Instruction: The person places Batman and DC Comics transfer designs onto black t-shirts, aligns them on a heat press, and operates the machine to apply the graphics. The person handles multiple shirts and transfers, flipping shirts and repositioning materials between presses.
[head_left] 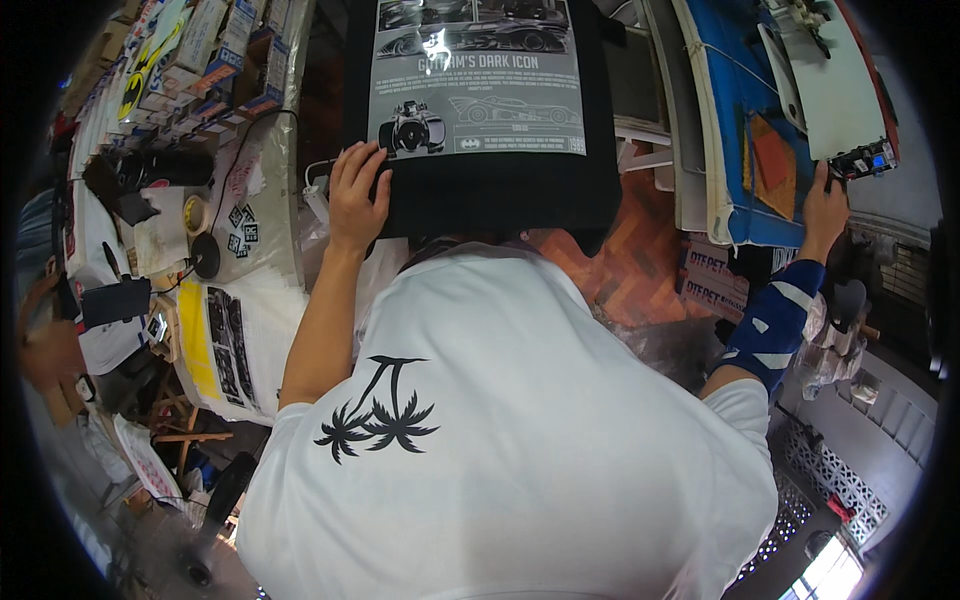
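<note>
A black T-shirt (pixel 480 195) lies spread out in front of me at the top of the head view. On it rests a glossy printed transfer sheet (pixel 478 90) with grey and white car pictures and lettering. My left hand (pixel 360 195) lies on the shirt beside the sheet's near left corner, fingers stretched out and holding nothing. Far to the right, my right hand (pixel 826 212) reaches up to a small black device (pixel 862 160) with a lit blue display. Its fingers close at the device's near end; part of the grip is hidden.
At left, a bench holds stacked boxes (pixel 205 50), a tape roll (pixel 195 214), small black-and-white labels (pixel 243 230) and a printed yellow-and-black sheet (pixel 215 335). At right stands a blue-topped table (pixel 735 190) with an orange piece (pixel 772 160). Cardboard boxes (pixel 712 275) sit below it.
</note>
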